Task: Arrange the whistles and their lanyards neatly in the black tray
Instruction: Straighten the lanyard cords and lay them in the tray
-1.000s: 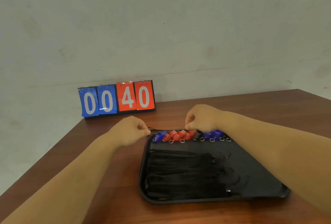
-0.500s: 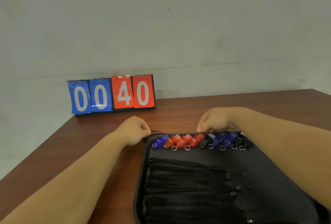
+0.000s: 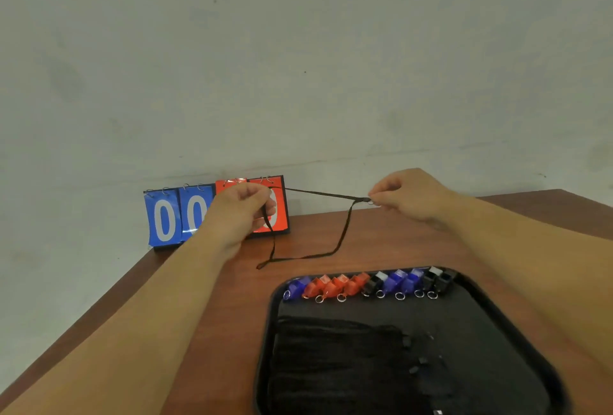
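Hiding half the scoreboard point(image 3: 164, 219), left hand point(image 3: 239, 212) (lanyard point(image 3: 326, 194) pinched); black tray point(image 3: 481, 331) cropped.

Black plastic tray point(image 3: 481, 325) cut off at my bottom edge, red scoreboard cards point(image 3: 281, 212) half hidden behind left grip point(image 3: 240, 212), black lanyard pile point(image 3: 331, 358) uncountable

Glossy plastic whistles point(image 3: 365, 283), metal rings; matt tray point(image 3: 491, 321); wood table point(image 3: 398, 242).
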A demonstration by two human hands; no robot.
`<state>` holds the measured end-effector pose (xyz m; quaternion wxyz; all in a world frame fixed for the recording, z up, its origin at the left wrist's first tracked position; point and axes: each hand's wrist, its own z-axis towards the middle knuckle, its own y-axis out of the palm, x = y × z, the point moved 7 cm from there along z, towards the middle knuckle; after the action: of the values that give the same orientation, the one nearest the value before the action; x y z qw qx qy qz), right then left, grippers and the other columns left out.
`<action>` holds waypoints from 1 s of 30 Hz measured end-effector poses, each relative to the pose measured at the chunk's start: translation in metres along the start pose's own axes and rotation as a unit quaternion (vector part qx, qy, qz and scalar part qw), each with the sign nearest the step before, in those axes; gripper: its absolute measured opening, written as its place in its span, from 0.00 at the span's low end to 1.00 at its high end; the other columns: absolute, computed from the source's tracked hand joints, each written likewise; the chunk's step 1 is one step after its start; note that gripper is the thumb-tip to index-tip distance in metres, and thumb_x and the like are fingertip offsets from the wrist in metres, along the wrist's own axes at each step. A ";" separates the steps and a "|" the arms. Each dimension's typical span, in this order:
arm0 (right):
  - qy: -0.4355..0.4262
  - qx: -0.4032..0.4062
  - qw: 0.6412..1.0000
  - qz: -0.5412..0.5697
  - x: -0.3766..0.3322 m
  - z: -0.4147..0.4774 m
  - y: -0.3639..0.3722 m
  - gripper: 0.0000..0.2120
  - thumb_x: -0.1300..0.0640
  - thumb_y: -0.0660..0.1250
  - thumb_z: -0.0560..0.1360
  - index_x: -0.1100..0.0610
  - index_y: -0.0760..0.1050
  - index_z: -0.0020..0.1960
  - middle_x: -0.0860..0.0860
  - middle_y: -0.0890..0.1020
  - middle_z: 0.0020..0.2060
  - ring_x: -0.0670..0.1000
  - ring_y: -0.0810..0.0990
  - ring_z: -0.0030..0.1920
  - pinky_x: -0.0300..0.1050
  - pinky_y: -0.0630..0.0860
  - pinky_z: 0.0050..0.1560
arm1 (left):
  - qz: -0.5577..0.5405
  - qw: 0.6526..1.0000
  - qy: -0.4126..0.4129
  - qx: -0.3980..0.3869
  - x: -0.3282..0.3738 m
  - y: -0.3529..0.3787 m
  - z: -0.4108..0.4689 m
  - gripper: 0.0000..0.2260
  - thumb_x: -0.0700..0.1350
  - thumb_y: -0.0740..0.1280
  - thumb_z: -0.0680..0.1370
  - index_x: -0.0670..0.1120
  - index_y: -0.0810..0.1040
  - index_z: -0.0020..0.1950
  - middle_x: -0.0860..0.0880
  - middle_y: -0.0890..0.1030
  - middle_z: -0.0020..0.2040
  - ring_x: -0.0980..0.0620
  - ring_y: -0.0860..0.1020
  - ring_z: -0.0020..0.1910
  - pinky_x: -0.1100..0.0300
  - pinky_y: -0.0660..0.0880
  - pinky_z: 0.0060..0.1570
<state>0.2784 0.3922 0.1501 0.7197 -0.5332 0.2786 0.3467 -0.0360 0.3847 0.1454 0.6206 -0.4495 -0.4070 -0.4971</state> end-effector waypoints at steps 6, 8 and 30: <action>0.002 -0.055 0.997 0.059 -0.046 -0.046 -0.033 0.06 0.59 0.69 0.80 0.52 0.84 0.53 0.51 0.85 0.49 0.46 0.84 0.47 0.39 0.79 0.46 | -0.043 0.998 0.029 -0.019 0.066 0.002 -0.041 0.06 0.42 0.66 0.83 0.46 0.80 0.47 0.49 0.77 0.31 0.51 0.76 0.34 0.54 0.77 0.43; -0.009 -0.058 0.996 0.071 -0.064 -0.063 -0.044 0.06 0.59 0.70 0.80 0.52 0.84 0.54 0.51 0.85 0.50 0.46 0.84 0.46 0.38 0.81 0.47 | -0.024 0.998 0.038 -0.040 0.085 0.004 -0.058 0.05 0.41 0.66 0.83 0.45 0.80 0.48 0.47 0.77 0.32 0.50 0.75 0.34 0.56 0.76 0.39; -0.145 -0.031 0.986 0.079 -0.200 -0.165 -0.097 0.06 0.60 0.73 0.77 0.53 0.85 0.53 0.48 0.86 0.47 0.45 0.84 0.44 0.42 0.82 0.55 | 0.120 0.958 0.096 -0.242 0.138 0.094 -0.162 0.14 0.60 0.73 0.74 0.62 0.83 0.58 0.48 0.83 0.56 0.54 0.78 0.50 0.56 0.74 0.55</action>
<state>0.2301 0.1753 0.3143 0.7056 -0.4760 0.2017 0.4846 0.0902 0.2036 0.2190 0.5844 -0.5823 -0.1560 -0.5432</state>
